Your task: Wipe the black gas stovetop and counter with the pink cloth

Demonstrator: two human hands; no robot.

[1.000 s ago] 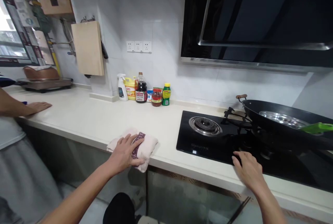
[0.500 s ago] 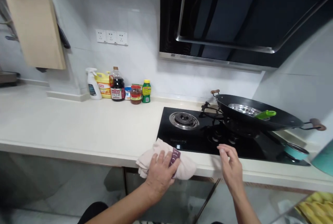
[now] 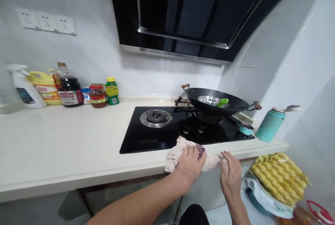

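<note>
- Setting: pale tiled wall (image 3: pixel 99 36), black range hood (image 3: pixel 183 8), white counter (image 3: pixel 78 141) with a black glass hob (image 3: pixel 133 134) set into it.
- Left hand (image 3: pixel 191 165): laid over the cloth (image 3: pixel 174 157), fingers bent onto its top, keeping hold of it.
- Right hand (image 3: pixel 231 174): fingers loosely bent, nothing seen in its grasp; just beside the cloth's right end, contact not certain.
- Cloth, handling: judged light, soft and limp, not fragile; likely to fold and slide under pressure. Best held at the bunched middle beneath a spread palm; the loose folds would probably flop.
- Cloth, appearance: pale pink, crumpled into thick folds, with a purple band (image 3: pixel 201 150) bearing light marks, partly covered by fingers.
- Cloth, location: at the counter's front edge, before the hob, its lower part overhanging.
- Beyond: bare burner (image 3: pixel 156 117); black wok (image 3: pixel 230 96) containing a perforated metal utensil (image 3: pixel 208 100) and a green handle (image 3: pixel 223 103).
- Far right: turquoise bottle (image 3: pixel 270 125); yellow egg trays (image 3: pixel 281 176) lower down.
</note>
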